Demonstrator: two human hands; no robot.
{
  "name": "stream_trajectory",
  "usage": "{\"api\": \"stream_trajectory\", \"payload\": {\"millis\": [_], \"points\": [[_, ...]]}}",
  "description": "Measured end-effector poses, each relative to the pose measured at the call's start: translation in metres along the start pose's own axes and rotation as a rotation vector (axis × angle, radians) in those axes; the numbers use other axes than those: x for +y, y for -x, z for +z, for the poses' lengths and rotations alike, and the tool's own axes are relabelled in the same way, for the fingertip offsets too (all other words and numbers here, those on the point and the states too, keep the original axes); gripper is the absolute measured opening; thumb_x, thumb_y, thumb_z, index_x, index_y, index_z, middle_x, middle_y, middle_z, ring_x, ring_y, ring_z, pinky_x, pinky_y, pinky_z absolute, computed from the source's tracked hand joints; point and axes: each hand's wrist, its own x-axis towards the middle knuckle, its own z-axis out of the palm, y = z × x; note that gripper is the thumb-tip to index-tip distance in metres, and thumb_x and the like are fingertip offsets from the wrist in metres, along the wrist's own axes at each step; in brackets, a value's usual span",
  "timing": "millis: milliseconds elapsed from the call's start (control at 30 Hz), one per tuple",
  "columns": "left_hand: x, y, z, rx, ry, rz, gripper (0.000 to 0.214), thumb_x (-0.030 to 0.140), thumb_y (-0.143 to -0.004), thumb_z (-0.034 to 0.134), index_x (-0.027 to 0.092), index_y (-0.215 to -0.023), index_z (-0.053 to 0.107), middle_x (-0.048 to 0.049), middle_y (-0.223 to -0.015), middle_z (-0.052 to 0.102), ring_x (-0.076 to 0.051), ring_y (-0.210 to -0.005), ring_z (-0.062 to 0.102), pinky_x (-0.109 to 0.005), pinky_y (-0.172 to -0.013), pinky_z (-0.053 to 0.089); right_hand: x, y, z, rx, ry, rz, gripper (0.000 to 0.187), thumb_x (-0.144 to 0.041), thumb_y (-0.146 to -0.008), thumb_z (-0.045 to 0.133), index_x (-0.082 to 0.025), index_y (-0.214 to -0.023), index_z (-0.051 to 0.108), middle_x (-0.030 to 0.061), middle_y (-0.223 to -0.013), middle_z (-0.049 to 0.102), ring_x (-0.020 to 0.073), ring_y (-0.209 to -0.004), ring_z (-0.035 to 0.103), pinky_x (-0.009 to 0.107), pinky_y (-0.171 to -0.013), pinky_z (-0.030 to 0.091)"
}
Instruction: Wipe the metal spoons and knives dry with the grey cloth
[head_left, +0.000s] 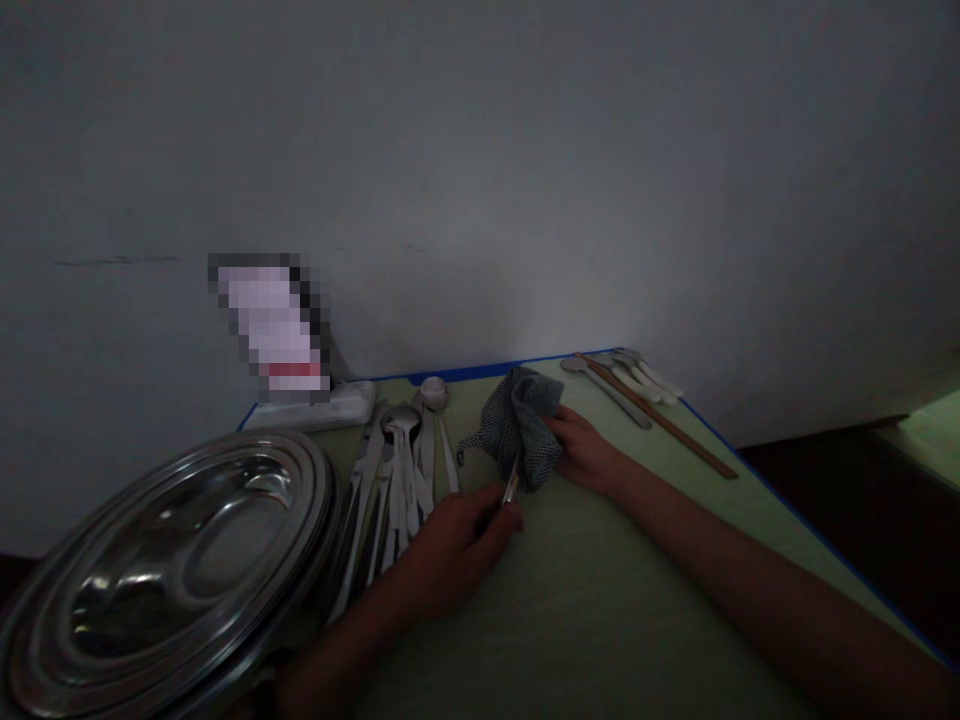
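My left hand (469,535) is closed on the handle of a piece of metal cutlery (511,484). Its far end is covered by a dark checked cloth (521,420), so I cannot tell what kind of cutlery it is. My right hand (585,450) grips that cloth from the right, wrapped around the hidden end. Left of my left hand lies a bunch of metal spoons (402,425) and other long-handled cutlery. Beyond my right hand a metal spoon (611,390), wooden chopsticks (667,425) and several white-handled utensils (649,380) rest on the table.
Stacked oval metal trays (311,480) take up the table's left side. Behind them a white block (337,405) stands near a blurred-out phone-like screen (270,325). The green table (592,610) has a blue edge and meets a grey wall (480,180).
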Motion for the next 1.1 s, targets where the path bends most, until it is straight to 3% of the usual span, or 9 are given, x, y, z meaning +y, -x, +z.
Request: {"api": "stream_trajectory", "payload": {"millis": [333, 667, 767, 900, 1100], "points": [[-0.0008, -0.0008, 0.0002, 0.000, -0.005, -0.012, 0.029, 0.034, -0.090, 0.035, 0.018, -0.071, 0.051, 0.0046, -0.061, 0.047, -0.011, -0.057, 0.047, -0.022, -0.052, 0.031, 0.0017, -0.0014, -0.0004, 0.033, -0.036, 0.002, 0.027, -0.023, -0.053, 0.077, -0.017, -0.077, 0.068, -0.0009, -0.067, 0.069, 0.0128, -0.062, 0.060, 0.027, -0.067, 0.045], [0.0001, -0.0006, 0.0005, 0.011, 0.056, -0.012, 0.029, 0.033, -0.090, 0.036, 0.018, -0.072, 0.053, 0.0043, -0.059, 0.048, -0.011, -0.055, 0.046, -0.022, -0.051, 0.032, -0.0021, 0.0000, 0.0025, 0.053, -0.082, 0.027, 0.024, -0.032, -0.064, 0.072, -0.018, -0.082, 0.067, 0.0017, -0.077, 0.070, 0.0166, -0.076, 0.063, 0.030, -0.075, 0.048], [-0.0001, -0.0003, 0.0003, 0.014, 0.160, -0.063, 0.031, 0.036, -0.091, 0.033, 0.018, -0.074, 0.052, 0.0057, -0.054, 0.045, -0.010, -0.051, 0.044, -0.022, -0.050, 0.033, -0.0020, 0.0015, 0.0022, 0.027, -0.028, -0.009, 0.023, -0.029, -0.059, 0.075, -0.018, -0.078, 0.067, 0.0018, -0.074, 0.070, 0.0159, -0.071, 0.063, 0.030, -0.072, 0.048], [-0.0015, -0.0010, -0.0009, 0.110, 0.373, -0.138, 0.033, 0.040, -0.090, 0.033, 0.018, -0.075, 0.051, 0.0067, -0.052, 0.040, -0.009, -0.048, 0.038, -0.021, -0.047, 0.030, -0.0024, 0.0045, 0.0023, 0.019, 0.030, -0.049, 0.027, -0.023, -0.056, 0.077, -0.020, -0.080, 0.066, 0.0003, -0.076, 0.071, 0.0138, -0.065, 0.062, 0.028, -0.069, 0.049], [-0.0084, -0.0044, -0.0005, 0.201, 0.644, -0.160, 0.038, 0.046, -0.089, 0.033, 0.017, -0.076, 0.053, 0.0084, -0.050, 0.030, -0.008, -0.044, 0.025, -0.019, -0.041, 0.022, -0.0018, 0.0023, 0.0012, 0.014, -0.041, -0.021, 0.024, -0.029, -0.059, 0.074, -0.019, -0.079, 0.066, 0.0011, -0.077, 0.070, 0.0180, -0.077, 0.063, 0.033, -0.078, 0.048]]}}
